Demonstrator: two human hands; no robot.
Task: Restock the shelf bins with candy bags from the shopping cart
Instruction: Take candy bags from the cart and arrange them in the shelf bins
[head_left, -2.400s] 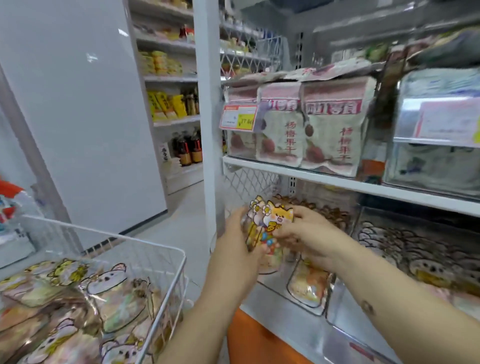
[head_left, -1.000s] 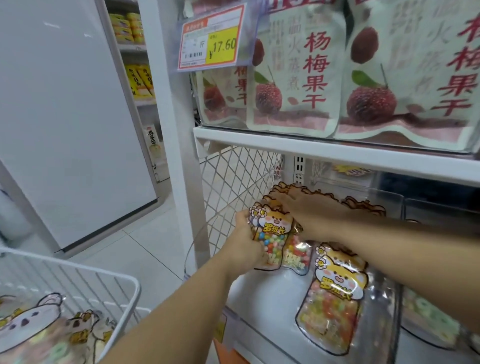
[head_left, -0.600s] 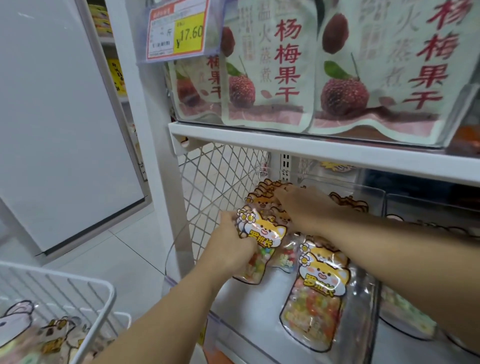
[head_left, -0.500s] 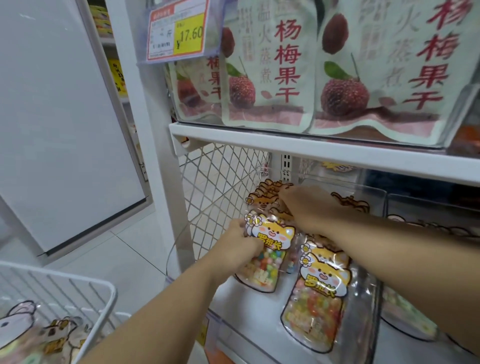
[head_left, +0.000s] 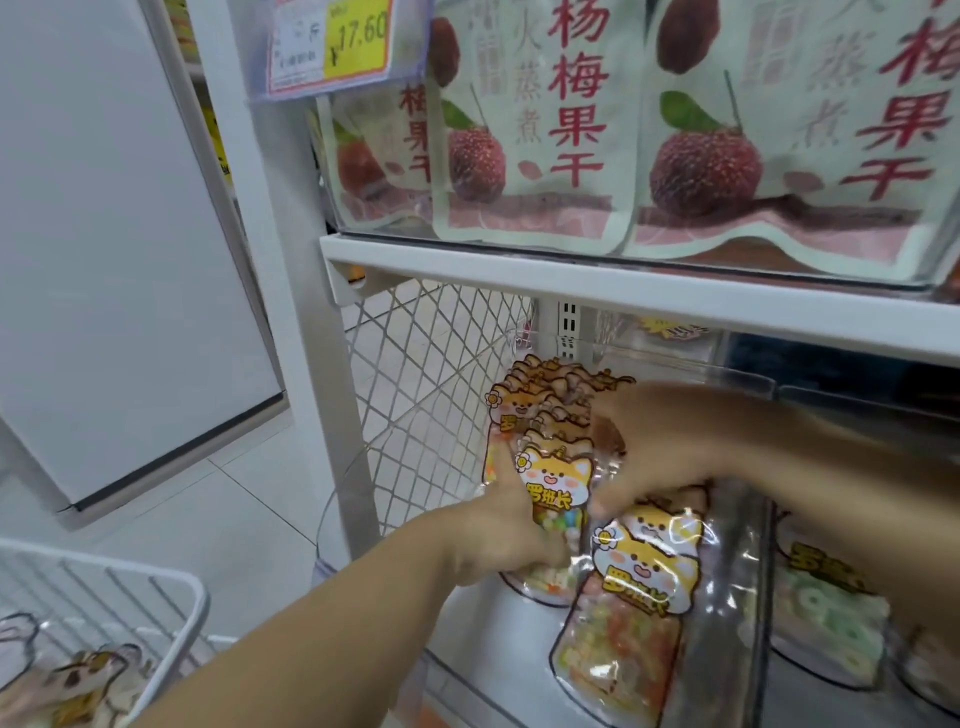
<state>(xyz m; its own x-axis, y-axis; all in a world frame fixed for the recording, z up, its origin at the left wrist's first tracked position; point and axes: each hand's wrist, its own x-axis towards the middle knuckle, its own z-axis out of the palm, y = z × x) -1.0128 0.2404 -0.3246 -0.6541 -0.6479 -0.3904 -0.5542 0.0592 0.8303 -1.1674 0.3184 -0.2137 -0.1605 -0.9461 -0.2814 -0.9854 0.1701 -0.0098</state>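
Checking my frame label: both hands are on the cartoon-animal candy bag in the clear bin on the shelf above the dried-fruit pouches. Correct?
Not quite. The head view shows the left hand and right hand on the cartoon-animal candy bag in the clear bin, but that bin sits on the shelf below the dried-fruit pouches, not above them.

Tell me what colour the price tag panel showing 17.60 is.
Yellow. The price tag sits at the top left of the head view, the only view.
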